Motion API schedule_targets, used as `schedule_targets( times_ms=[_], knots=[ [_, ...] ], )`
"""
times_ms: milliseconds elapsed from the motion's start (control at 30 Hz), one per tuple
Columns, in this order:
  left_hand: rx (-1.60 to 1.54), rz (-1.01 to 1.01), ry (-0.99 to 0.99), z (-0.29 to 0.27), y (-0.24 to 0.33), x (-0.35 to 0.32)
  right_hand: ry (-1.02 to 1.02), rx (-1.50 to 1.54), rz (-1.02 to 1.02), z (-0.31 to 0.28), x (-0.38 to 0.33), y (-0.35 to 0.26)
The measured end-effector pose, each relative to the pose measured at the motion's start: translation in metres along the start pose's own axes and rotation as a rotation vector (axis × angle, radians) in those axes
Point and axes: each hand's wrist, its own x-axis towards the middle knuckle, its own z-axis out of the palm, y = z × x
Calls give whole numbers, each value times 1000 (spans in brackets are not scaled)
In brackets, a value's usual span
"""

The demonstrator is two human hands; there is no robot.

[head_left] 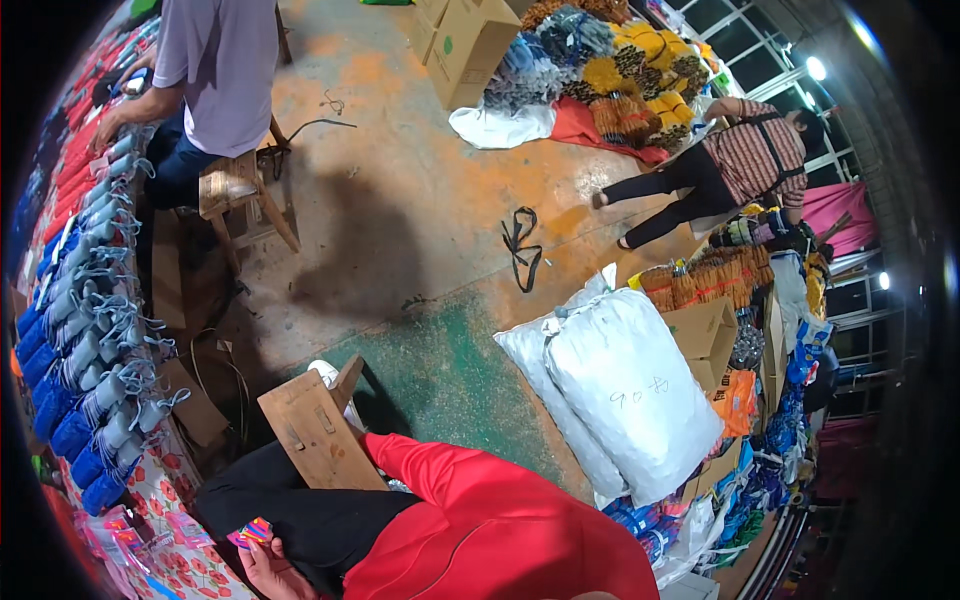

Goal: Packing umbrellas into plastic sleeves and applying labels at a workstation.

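Observation:
My left hand (272, 574) is at the lower left, beside my thigh near the table edge. Its fingers are closed around a small packet (252, 532) in pink, orange and blue. My right arm, in a red sleeve (410, 462), reaches toward a wooden stool (318, 430); the hand itself is hidden there. Pink clear packets (118, 540) lie on a table with a red-flowered cloth (205, 575). Behind them along the table stand rows of what look like folded umbrellas (90, 400), blue with grey handles and cord loops.
A person in a pale shirt (225, 80) works at the same table, beside another wooden stool (228, 185). Large white sacks (635, 395) lie to the right. A person in a striped top (750, 160) bends over piled goods. A black strap (522, 250) lies on the floor.

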Motion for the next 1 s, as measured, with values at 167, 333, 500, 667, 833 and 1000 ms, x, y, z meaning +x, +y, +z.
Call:
schedule_targets(
  times_ms=[167,333,500,667,833,1000],
  knots=[
    [-7,10,23,-10,-5,4,-222,-28,78,-30,26,3],
    [-45,9,-21,-3,-11,1,-197,-67,116,-55,12,-4],
    [-14,74,85,-28,-2,10,-108,-149,358,-29,-5,33],
    [-30,-9,-96,4,-11,33,84,-586,29,-95,25,0],
    [63,3,-75,-4,-14,60,268,-327,135,-41,19,23],
    [154,10,-106,30,1,65,250,-175,130,-67,40,25]
  ],
)
